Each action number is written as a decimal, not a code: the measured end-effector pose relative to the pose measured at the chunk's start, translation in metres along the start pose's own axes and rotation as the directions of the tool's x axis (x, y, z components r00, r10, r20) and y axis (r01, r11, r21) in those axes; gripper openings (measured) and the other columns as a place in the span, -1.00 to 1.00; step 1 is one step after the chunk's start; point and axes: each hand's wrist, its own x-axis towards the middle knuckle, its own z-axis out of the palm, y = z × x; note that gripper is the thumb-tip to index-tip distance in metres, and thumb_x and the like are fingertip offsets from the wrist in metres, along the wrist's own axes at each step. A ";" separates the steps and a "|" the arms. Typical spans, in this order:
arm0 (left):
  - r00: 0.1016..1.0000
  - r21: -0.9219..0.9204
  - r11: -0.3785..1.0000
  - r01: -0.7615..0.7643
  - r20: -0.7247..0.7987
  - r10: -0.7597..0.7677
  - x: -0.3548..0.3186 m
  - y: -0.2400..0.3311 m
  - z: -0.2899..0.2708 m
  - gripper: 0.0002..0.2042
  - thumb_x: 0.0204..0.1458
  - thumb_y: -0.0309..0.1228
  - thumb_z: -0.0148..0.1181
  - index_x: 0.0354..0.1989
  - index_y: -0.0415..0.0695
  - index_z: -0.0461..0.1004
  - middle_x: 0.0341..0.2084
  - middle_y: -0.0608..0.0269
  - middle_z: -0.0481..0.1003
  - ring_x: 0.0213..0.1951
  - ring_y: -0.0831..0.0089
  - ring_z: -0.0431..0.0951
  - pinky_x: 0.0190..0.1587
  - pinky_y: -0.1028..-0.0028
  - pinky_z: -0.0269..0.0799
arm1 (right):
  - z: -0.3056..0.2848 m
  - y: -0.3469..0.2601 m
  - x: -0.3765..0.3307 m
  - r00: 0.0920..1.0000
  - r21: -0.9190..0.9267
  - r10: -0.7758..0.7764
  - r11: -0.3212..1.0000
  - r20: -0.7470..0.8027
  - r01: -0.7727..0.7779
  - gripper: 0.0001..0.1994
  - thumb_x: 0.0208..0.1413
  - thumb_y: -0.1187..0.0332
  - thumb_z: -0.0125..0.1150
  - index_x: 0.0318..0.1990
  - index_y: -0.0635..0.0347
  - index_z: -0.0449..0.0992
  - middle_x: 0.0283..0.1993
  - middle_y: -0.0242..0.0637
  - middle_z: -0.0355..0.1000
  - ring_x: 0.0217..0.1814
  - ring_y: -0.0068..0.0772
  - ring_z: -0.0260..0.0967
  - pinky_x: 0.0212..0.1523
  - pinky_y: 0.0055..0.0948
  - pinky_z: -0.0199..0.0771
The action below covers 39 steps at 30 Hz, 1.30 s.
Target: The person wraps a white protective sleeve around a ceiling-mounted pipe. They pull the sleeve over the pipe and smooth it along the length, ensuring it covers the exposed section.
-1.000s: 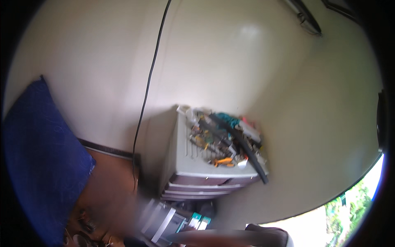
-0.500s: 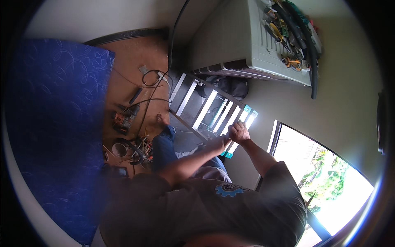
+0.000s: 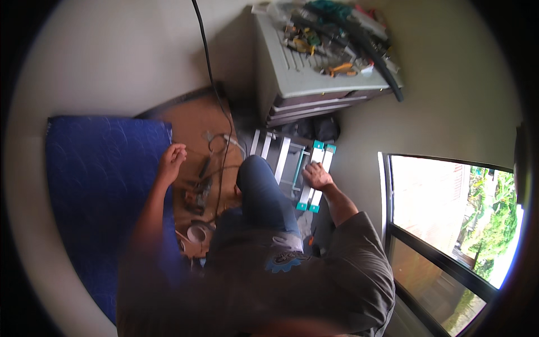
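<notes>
My right hand (image 3: 318, 176) grips the top of a stepladder (image 3: 283, 160), a metal one with pale rungs and teal end caps. Its fingers wrap over the upper white rung beside the wall. Away to the left, my left hand (image 3: 172, 162) hangs in the air near the edge of a blue patterned mattress (image 3: 106, 185). The fingers of that hand are loosely bent and apart, with nothing visible in them. My bent knee (image 3: 258, 171) in blue trousers is raised beside the ladder and hides part of it.
On the brown floor lie a power tool (image 3: 195, 197), a white roll (image 3: 196, 233) and cables. A black cable (image 3: 205, 53) hangs down the wall. Pliers (image 3: 340, 69) and a black tube (image 3: 376, 66) lie on a grey drawer cabinet (image 3: 300, 78). A window (image 3: 432, 196) is at right.
My left hand has left the ladder top and swung left toward the mattress. My right hand stays on the ladder. My knee has risen, and the view has turned.
</notes>
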 end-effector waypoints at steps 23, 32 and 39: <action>0.607 0.169 0.591 -0.789 0.067 0.792 0.164 0.626 -0.005 -0.70 0.31 -0.36 0.31 0.17 -0.07 0.48 0.02 0.36 0.53 0.07 0.49 0.56 0.15 0.40 0.49 | -0.051 0.039 0.035 0.811 0.733 0.327 0.353 0.485 -0.581 -0.68 0.40 0.18 0.00 0.03 0.10 0.65 -0.07 0.01 0.65 -0.01 0.08 0.65 -0.02 -0.06 0.66; 0.463 -0.203 0.423 -0.883 -0.241 0.853 0.230 0.844 0.031 -0.34 0.11 -0.17 0.55 0.30 -0.14 0.37 0.17 0.20 0.47 0.17 0.34 0.55 0.26 0.30 0.44 | -0.382 0.148 -0.022 0.725 0.655 0.611 0.695 -0.319 -0.298 -0.74 0.34 0.21 0.26 0.03 0.09 0.71 -0.02 -0.05 0.68 0.05 -0.03 0.66 0.07 -0.16 0.63; 0.332 -0.551 -0.002 -0.834 -0.506 0.796 0.267 0.968 0.067 -0.21 0.01 -0.29 0.62 0.35 -0.14 0.23 0.18 0.17 0.41 0.22 0.37 0.45 0.29 0.30 0.39 | -0.713 0.115 -0.082 0.723 0.180 0.332 0.943 -0.606 -0.281 -0.92 0.34 0.35 0.29 -0.15 0.08 0.65 -0.21 -0.22 0.59 -0.26 -0.20 0.60 -0.23 -0.24 0.62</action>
